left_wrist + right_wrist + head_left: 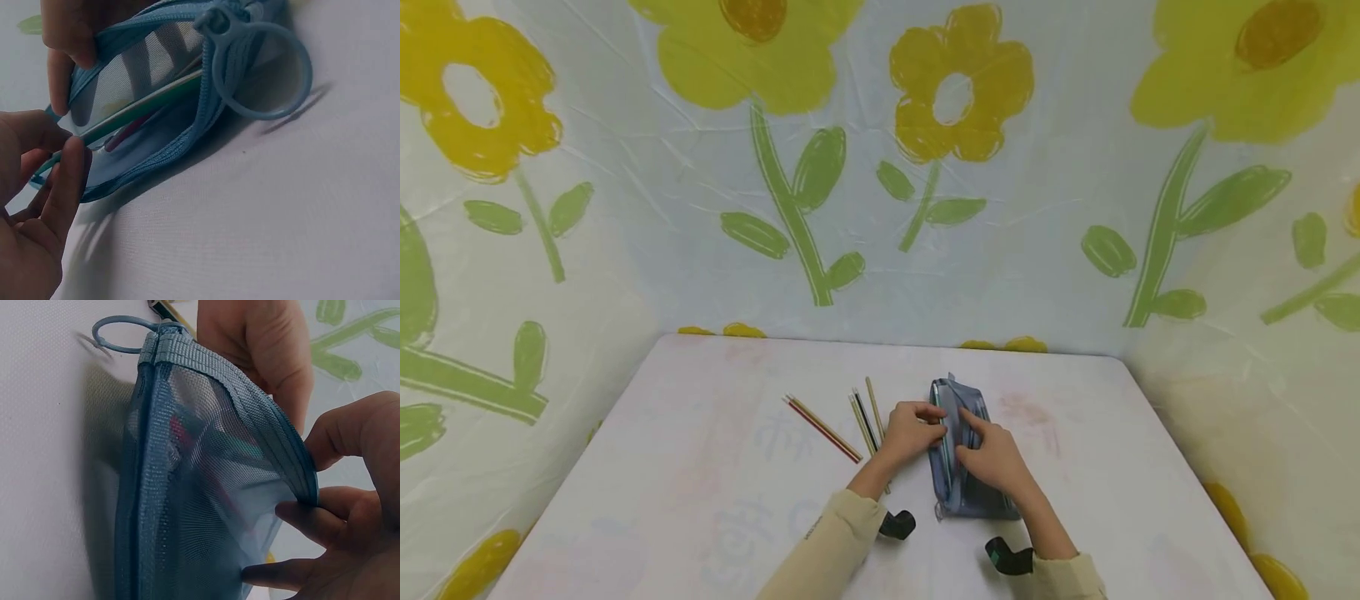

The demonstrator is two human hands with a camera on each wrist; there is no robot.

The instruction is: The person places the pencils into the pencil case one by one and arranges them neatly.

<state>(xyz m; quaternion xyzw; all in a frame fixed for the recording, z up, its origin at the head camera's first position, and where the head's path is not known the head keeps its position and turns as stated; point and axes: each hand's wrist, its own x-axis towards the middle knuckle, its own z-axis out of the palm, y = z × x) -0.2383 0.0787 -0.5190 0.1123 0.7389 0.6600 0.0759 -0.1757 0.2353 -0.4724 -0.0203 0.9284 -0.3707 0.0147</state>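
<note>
A blue mesh zip pencil case (981, 500) lies on the table with its zipper undone. My left hand (912, 432) is at its left edge; in the left wrist view, thumb and fingers pinch a green pencil (144, 109) at the case's mouth. Inside the case a dark red pencil (128, 133) shows partly. From the right, my right hand (996, 458) pinches the zippered edge (269, 422) between thumb and finger, holding the mouth apart. A blue ring (305, 69) hangs at the zipper's end. The case's far end is partly hidden by the hands.
Left of the case lie a pair of pencils (823, 429), one red, and several more pencils (865, 421) partly behind my left forearm. The white table (715, 417) meets flower-printed cloth walls (1000, 275). Black wrist mounts (1009, 558) stick out from both sleeves.
</note>
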